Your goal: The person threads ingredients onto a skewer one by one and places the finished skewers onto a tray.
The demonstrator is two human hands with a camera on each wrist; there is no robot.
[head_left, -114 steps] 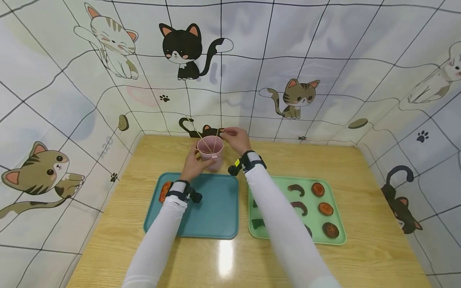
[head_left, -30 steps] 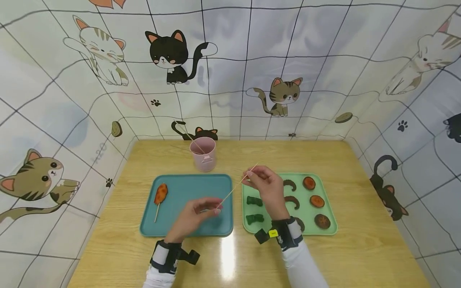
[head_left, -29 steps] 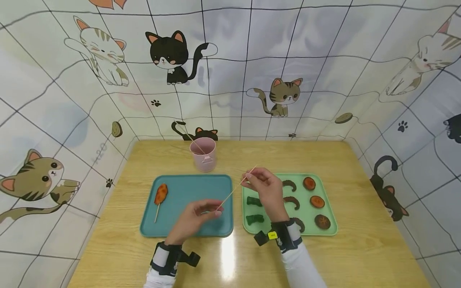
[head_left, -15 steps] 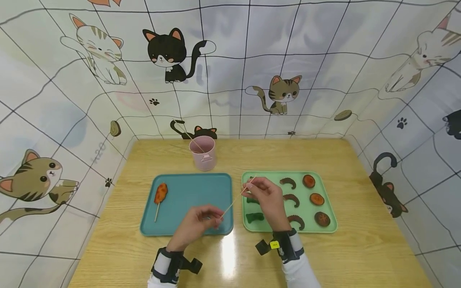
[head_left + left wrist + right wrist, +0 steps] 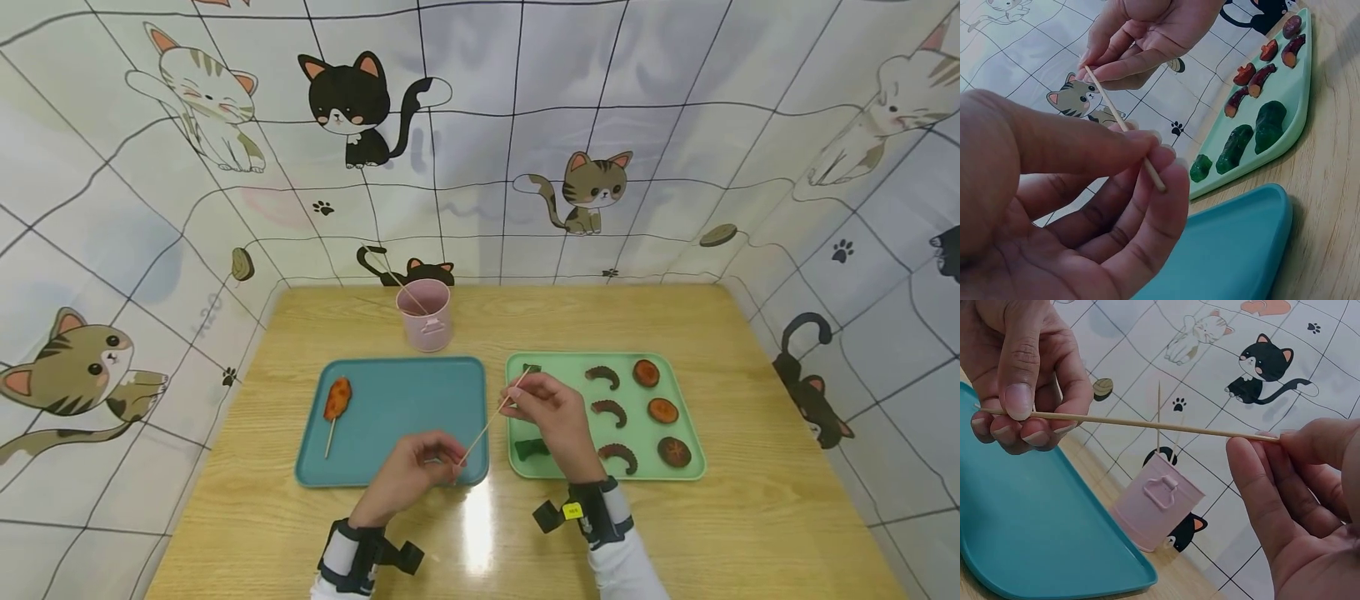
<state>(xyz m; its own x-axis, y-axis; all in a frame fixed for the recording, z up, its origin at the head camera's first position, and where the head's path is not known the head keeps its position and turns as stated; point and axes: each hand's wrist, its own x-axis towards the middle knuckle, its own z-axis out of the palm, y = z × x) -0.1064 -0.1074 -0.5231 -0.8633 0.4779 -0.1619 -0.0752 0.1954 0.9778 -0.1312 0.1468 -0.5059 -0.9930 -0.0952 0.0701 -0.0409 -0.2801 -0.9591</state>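
Observation:
A thin wooden skewer (image 5: 487, 425) slants between both hands, above the gap between the two trays. My left hand (image 5: 412, 471) pinches its lower end between thumb and fingers, over the front right corner of the blue tray (image 5: 405, 392). Near the other end, the fingertips of my right hand (image 5: 551, 412) pinch it, over the left part of the green tray (image 5: 570, 364). Nothing is threaded on the visible length. In the right wrist view, the skewer (image 5: 1147, 424) runs almost level from hand to hand.
A pink bucket (image 5: 427, 332) with thin sticks stands behind the blue tray. A browned food piece on a stick (image 5: 337, 398) lies at that tray's left. Dark curved pieces (image 5: 609, 410), round brown pieces (image 5: 663, 410) and green pieces (image 5: 1235, 149) lie on the green tray.
From the pink bucket, both hands have come forward, now with a skewer between them. Over the last second they have lowered slightly towards me, still pinching it.

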